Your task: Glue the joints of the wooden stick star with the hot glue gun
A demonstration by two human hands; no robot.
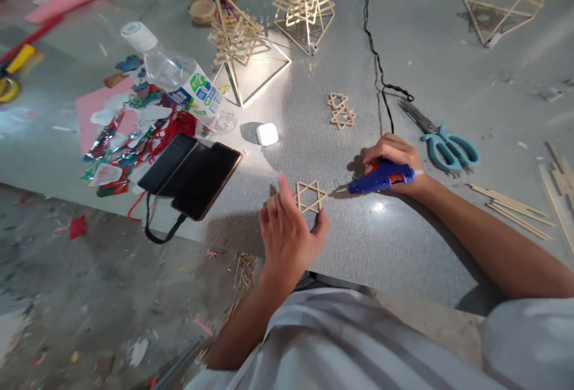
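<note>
My right hand grips a blue hot glue gun, its metal nozzle pointing left, just beside a six-pointed star of thin wooden sticks. The star lies flat on the table. My left hand steadies it from below, fingers along its left side and thumb at its lower right corner. Two smaller stick stars lie farther back, one touching the other. Blue-handled scissors rest with open blades to the right of the glue gun.
Stick pyramids stand at the back. A plastic bottle lies over colourful scraps, near a phone with a cable. A small white case sits mid-table. Loose sticks lie right; a black cord runs backward.
</note>
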